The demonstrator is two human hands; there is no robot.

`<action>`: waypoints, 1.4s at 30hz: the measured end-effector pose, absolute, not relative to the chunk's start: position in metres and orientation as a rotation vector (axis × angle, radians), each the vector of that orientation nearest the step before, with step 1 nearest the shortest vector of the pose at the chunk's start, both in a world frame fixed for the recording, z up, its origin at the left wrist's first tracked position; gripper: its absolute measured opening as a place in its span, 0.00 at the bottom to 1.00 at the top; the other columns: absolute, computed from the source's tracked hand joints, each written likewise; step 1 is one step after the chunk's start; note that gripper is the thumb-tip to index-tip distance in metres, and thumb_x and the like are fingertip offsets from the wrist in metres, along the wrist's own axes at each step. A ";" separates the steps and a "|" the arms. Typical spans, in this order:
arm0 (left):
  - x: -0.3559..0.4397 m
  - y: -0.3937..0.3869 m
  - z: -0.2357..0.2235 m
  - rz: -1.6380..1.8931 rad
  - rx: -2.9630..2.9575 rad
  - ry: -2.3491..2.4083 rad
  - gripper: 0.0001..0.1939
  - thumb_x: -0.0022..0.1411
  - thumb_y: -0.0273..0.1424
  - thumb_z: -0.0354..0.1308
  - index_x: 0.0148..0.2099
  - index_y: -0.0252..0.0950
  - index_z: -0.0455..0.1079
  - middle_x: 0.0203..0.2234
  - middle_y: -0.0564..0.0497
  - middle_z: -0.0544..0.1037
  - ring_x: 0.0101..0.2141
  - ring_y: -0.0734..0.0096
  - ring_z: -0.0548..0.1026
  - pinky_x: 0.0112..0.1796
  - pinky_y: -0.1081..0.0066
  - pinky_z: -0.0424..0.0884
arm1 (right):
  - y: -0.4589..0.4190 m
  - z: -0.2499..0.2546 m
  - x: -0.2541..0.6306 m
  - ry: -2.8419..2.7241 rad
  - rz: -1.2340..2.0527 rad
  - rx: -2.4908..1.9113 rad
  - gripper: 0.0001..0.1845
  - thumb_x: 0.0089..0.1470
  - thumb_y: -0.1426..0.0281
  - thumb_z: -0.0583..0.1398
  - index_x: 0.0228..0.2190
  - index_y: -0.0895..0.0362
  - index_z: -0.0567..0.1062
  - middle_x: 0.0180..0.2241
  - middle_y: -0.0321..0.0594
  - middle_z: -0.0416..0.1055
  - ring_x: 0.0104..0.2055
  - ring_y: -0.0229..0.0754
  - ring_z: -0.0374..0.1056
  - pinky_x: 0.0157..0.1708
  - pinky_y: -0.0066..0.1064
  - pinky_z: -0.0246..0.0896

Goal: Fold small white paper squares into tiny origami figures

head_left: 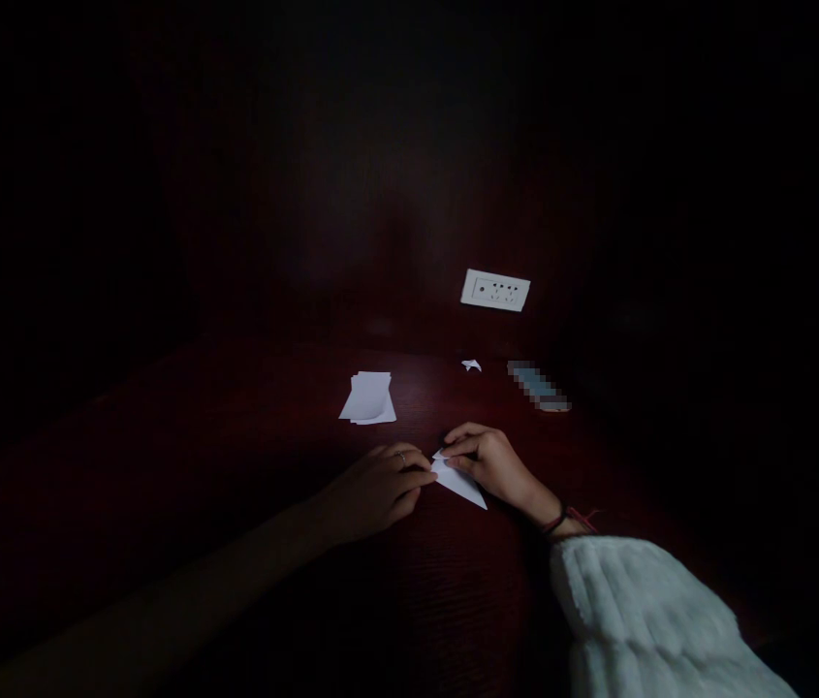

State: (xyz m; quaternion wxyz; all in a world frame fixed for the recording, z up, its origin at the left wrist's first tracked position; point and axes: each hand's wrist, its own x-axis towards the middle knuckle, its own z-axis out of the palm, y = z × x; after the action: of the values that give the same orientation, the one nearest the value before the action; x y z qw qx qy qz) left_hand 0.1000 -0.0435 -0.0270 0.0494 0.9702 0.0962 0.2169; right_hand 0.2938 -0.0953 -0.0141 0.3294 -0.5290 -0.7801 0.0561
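A small white folded paper [462, 487] lies on the dark red table between my hands, its long point aimed toward me and to the right. My left hand [389, 488], with a ring on one finger, comes in from the left and presses its fingertips on the paper's left edge. From the right, my right hand [490, 463] pinches the paper near its top, where a small folded flap stands up. Its fingers cover part of the upper fold. Both hands are closed on the paper.
Beyond my left hand lies a loose stack of white paper sheets [368, 397]. A small folded paper piece [471, 365] sits near the back panel. To its right is a pixelated phone-like object [536, 386]. A white power socket [495, 290] is set in the panel. The surroundings are very dark.
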 end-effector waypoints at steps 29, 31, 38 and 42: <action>0.101 -0.040 -0.031 0.666 3.009 0.266 0.16 0.56 0.26 0.45 0.47 0.41 0.61 0.41 0.52 0.65 0.43 0.68 0.60 0.42 0.66 0.57 | -0.099 -0.005 0.304 -2.440 0.090 -1.182 0.12 0.48 0.77 0.52 0.34 0.57 0.72 0.35 0.41 0.69 0.40 0.36 0.62 0.40 0.29 0.56; 0.101 -0.040 -0.030 0.656 3.012 0.261 0.16 0.56 0.26 0.45 0.47 0.41 0.61 0.41 0.52 0.66 0.43 0.68 0.60 0.42 0.66 0.57 | -0.099 -0.005 0.304 -2.444 0.096 -1.179 0.12 0.48 0.77 0.52 0.34 0.57 0.72 0.35 0.41 0.69 0.40 0.36 0.62 0.40 0.29 0.56; 0.103 -0.043 -0.026 0.582 3.046 0.323 0.18 0.55 0.25 0.45 0.49 0.40 0.58 0.41 0.52 0.65 0.42 0.67 0.61 0.41 0.66 0.56 | -0.097 -0.004 0.306 -2.488 0.106 -1.158 0.12 0.49 0.77 0.51 0.35 0.59 0.72 0.35 0.41 0.69 0.40 0.35 0.61 0.42 0.27 0.55; 0.103 -0.043 -0.027 0.566 3.062 0.337 0.18 0.54 0.24 0.45 0.48 0.40 0.58 0.42 0.52 0.65 0.42 0.67 0.60 0.40 0.66 0.57 | -0.096 -0.003 0.307 -2.538 0.100 -1.143 0.12 0.49 0.77 0.51 0.35 0.59 0.71 0.35 0.40 0.69 0.40 0.34 0.61 0.42 0.27 0.54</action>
State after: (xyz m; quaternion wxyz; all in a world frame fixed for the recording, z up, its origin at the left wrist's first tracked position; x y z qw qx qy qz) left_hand 0.1032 -0.0431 -0.0265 0.0049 0.9776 0.1076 0.1808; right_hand 0.3067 -0.0957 -0.0031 0.1773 -0.4038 -0.8968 0.0355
